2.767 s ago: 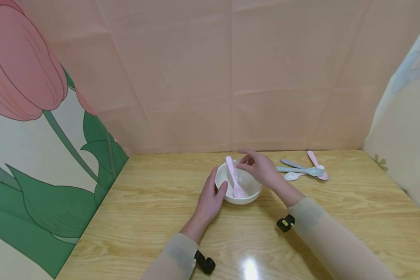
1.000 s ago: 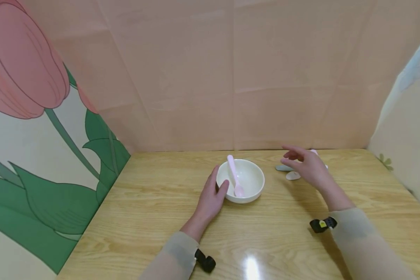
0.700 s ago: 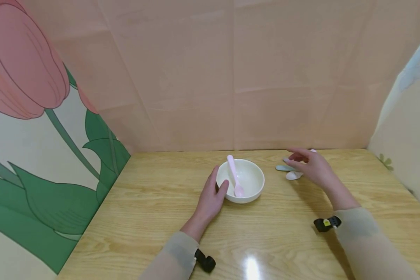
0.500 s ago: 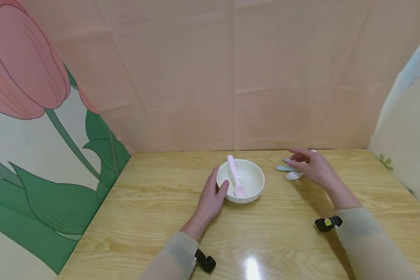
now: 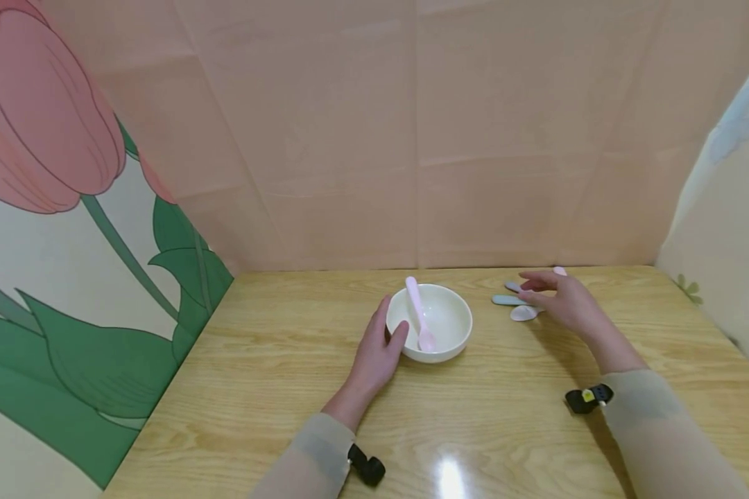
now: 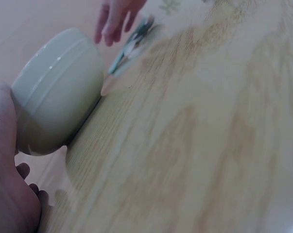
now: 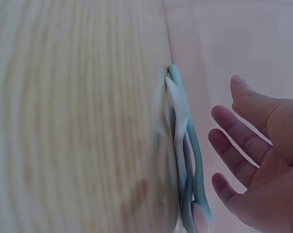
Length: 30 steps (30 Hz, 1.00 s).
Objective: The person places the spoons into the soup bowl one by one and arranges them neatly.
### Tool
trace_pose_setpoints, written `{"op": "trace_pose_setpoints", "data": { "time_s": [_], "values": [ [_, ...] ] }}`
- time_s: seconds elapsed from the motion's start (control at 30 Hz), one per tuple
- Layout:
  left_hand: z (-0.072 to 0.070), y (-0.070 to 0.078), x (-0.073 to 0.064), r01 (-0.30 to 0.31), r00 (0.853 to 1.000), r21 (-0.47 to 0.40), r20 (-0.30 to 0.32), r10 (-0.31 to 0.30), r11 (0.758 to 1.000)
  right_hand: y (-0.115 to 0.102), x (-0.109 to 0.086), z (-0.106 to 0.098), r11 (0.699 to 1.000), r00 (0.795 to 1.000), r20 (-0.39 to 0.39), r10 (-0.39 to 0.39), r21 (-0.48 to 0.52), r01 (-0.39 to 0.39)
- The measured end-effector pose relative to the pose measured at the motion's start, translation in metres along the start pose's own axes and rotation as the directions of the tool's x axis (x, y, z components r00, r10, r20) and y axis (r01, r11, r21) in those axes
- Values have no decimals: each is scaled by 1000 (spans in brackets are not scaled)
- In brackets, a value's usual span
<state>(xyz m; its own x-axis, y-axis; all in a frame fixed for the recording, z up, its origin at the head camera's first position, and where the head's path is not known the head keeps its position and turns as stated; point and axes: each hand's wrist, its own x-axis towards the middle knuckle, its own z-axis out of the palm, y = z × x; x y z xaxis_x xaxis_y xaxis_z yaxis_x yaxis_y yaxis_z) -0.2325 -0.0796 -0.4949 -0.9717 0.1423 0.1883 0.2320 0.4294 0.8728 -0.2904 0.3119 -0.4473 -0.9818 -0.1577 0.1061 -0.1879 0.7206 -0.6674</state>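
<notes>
A white bowl [image 5: 451,320] stands on the wooden table, and a pink spoon [image 5: 419,315] leans inside it. My left hand [image 5: 377,350] holds the bowl's left side, thumb at the rim and fingers round the outer wall. To the right, my right hand [image 5: 571,305] hovers over a small pile of spoons, its fingers bent loosely and apart. The right wrist view shows a gap between that hand and the pile. A green spoon [image 7: 197,160] and a white spoon [image 7: 179,116] show there. The hand partly hides a grey-blue spoon [image 5: 512,285] and a pink handle [image 5: 560,270] in the head view.
The wooden table [image 5: 274,360] ends at the back against a pinkish sheet [image 5: 324,173]. On the left rises a panel with a printed tulip [image 5: 44,111], and a pale panel [image 5: 736,229] borders the right side.
From over the bowl beside the pink spoon, my right hand has moved right to the spoon pile, then drifted slightly further right. The left hand stays on the bowl.
</notes>
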Motion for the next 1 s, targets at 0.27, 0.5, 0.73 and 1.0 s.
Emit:
{"op": "trace_pose_setpoints", "data": {
  "time_s": [0.27, 0.5, 0.73, 1.0],
  "values": [
    [0, -2, -2, 13, 1000, -8, 2, -13, 1000, 3, -2, 1, 1000, 999, 44, 7, -7, -7],
    [-1, -4, -1, 7, 1000, -6, 9, -7, 1000, 6, -2, 2, 1000, 998, 55, 6, 1, -6],
    [-1, -4, -1, 15, 1000, -3, 15, -15, 1000, 7, -3, 1, 1000, 998, 67, -6, -3, 6],
    [-1, -3, -1, 7, 1000, -4, 8, -7, 1000, 9, -3, 2, 1000, 997, 83, 9, -17, -8]
  ]
}}
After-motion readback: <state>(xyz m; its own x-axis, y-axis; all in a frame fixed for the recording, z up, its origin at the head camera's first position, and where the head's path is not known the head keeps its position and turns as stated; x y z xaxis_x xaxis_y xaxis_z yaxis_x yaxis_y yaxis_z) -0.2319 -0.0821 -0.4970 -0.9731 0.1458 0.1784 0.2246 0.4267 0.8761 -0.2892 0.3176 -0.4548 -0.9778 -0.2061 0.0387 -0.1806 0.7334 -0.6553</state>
